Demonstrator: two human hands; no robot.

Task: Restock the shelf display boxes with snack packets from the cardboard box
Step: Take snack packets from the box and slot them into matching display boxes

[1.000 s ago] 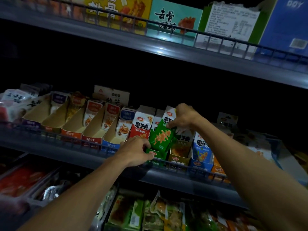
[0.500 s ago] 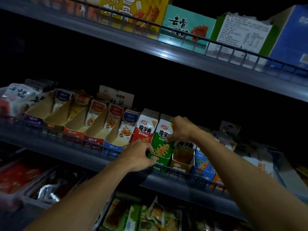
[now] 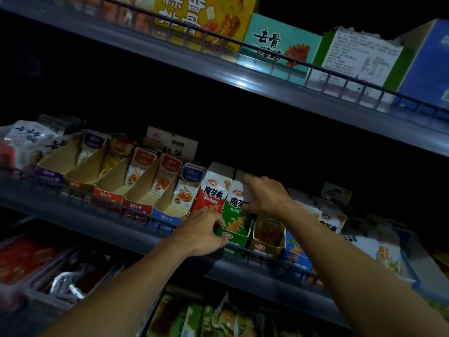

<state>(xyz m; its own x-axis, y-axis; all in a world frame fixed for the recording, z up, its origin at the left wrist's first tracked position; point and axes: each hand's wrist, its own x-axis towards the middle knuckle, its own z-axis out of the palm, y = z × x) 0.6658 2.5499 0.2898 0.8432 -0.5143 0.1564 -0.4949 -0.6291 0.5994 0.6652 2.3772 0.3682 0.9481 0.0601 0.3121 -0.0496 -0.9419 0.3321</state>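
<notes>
A stack of green and white snack packets [image 3: 235,215] stands upright in a green display box [image 3: 232,240] on the middle shelf. My right hand [image 3: 264,195] grips the packets' upper right edge, fingers curled over the top. Lower down, my left hand [image 3: 202,231] holds the front left corner of the green box. A red packet box [image 3: 211,195] stands just left of it, a gold box [image 3: 266,242] just right. The cardboard supply box is out of view.
A row of half-full angled display boxes [image 3: 136,190] runs left along the middle shelf behind a wire rail [image 3: 80,195]. Blue boxes [image 3: 297,254] sit to the right. Large cartons [image 3: 281,47] line the upper shelf. Bagged snacks [image 3: 218,317] fill the lower shelf.
The green packets were tilted forward above the box; my right hand has pushed them down and back until they stand in it. My left hand stayed at the box's front corner.
</notes>
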